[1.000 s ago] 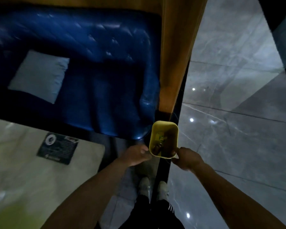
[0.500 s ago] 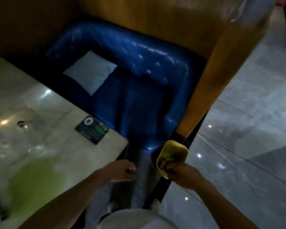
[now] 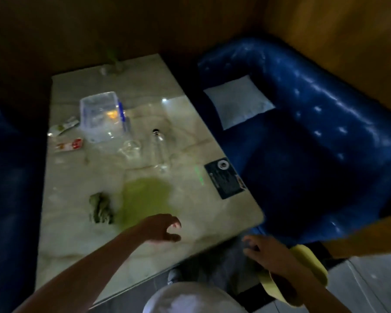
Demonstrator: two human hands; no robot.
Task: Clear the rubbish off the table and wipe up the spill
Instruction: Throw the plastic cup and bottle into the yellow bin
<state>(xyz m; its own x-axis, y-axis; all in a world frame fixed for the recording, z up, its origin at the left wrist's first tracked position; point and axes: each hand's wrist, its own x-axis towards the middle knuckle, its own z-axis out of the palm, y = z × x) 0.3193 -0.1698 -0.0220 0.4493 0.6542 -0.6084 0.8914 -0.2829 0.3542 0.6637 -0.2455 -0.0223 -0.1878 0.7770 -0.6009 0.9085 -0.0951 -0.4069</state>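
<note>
A pale marble table (image 3: pixel 66 233) carries a green spill (image 3: pixel 145 197) near its front. A crumpled dark rag (image 3: pixel 101 208) lies just left of the spill. Further back are a clear plastic container (image 3: pixel 99 116), two wrappers (image 3: pixel 63 127) (image 3: pixel 70 144), a tipped clear cup (image 3: pixel 130 147) and a glass bottle (image 3: pixel 158 150) lying on its side. My left hand (image 3: pixel 163 229) hovers open over the table's front edge, just below the spill. My right hand (image 3: pixel 266 251) is off the table's right corner, fingers apart, above a yellow bin (image 3: pixel 312 260) on the floor.
A black card (image 3: pixel 226 180) lies at the table's right edge. A blue sofa (image 3: pixel 325 132) with a pale cushion (image 3: pixel 237 102) stands to the right, another blue seat (image 3: pixel 9 177) to the left. Wooden walls close in the booth, and a small vase (image 3: pixel 113 64) stands at the table's far end.
My view has swung left from the bin and floor onto the table. My right hand has let go of the yellow bin, and my left hand has reached over the table.
</note>
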